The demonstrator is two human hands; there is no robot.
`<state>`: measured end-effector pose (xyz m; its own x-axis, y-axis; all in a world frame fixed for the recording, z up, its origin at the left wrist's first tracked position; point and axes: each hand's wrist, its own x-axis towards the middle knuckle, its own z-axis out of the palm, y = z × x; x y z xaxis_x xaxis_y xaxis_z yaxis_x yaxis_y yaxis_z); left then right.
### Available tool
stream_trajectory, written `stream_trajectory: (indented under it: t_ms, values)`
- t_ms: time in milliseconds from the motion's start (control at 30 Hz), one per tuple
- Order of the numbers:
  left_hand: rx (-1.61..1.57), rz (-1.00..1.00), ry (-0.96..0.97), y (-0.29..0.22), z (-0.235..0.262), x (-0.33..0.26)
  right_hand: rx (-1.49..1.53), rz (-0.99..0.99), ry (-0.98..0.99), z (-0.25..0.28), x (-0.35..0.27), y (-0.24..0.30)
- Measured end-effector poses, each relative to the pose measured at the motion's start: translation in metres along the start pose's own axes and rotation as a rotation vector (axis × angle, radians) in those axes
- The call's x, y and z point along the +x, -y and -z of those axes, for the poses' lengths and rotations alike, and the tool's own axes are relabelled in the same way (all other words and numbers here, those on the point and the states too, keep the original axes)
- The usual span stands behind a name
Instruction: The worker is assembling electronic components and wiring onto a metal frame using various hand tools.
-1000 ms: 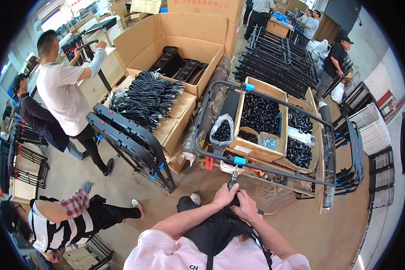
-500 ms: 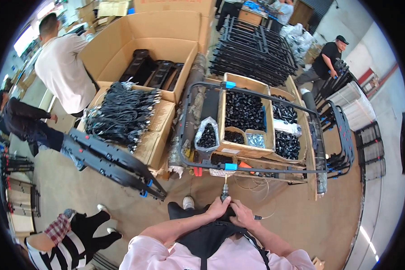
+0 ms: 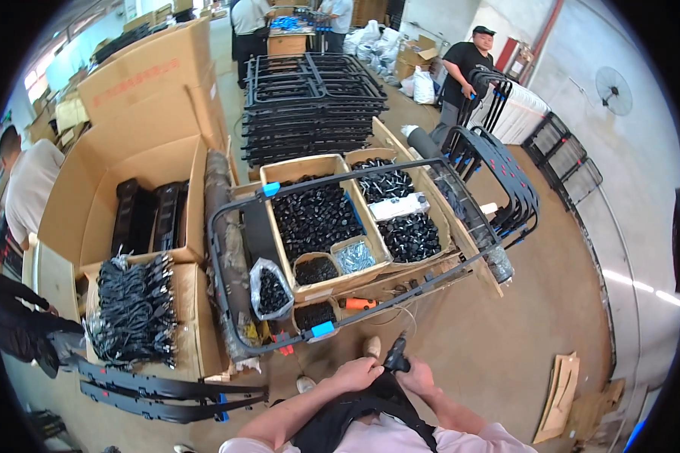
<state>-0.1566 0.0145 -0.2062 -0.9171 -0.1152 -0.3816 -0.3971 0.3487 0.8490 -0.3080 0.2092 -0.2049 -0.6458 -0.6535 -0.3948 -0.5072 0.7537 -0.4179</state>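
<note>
My right hand (image 3: 418, 377) is wrapped round the grip of a black power drill (image 3: 395, 353), whose bit end points up and away from me. My left hand (image 3: 357, 374) is closed just left of the drill, and what its fingers hold, if anything, is hidden. Ahead of both hands, a black rectangular tube frame (image 3: 400, 302) with blue clips (image 3: 323, 329) lies across the parts bench. Below the frame's near bar sits an orange-handled tool (image 3: 357, 303). Beside it is a small box of dark parts (image 3: 314, 315).
A carton of black plastic parts (image 3: 310, 219), silver screws (image 3: 353, 257) and a bag of black parts (image 3: 270, 291) stand ahead. Bundled black cables (image 3: 132, 309) lie left. Frames are stacked behind (image 3: 310, 128). A person (image 3: 465, 72) holds frames at right; flat cardboard (image 3: 557, 396) lies on the floor.
My view has swung right. The drill has turned from pointing straight ahead to leaning right, and my left hand has slid off its front. The person at right now stands among the frames.
</note>
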Motion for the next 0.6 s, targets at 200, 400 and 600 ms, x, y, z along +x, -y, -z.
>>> stream_trajectory:
  t_ms: [200,400,600]
  values:
    - [-0.003,-0.149,-0.089,-0.064,0.062,0.055,0.258,-0.205,-0.2,0.054,0.097,-0.051]
    - [-0.023,-0.126,-0.42,-0.106,0.116,0.175,0.23,-0.177,-0.263,0.077,0.232,-0.134]
    - [0.334,0.03,-0.544,-0.089,0.144,0.335,0.218,-0.247,-0.219,0.091,0.323,-0.17]
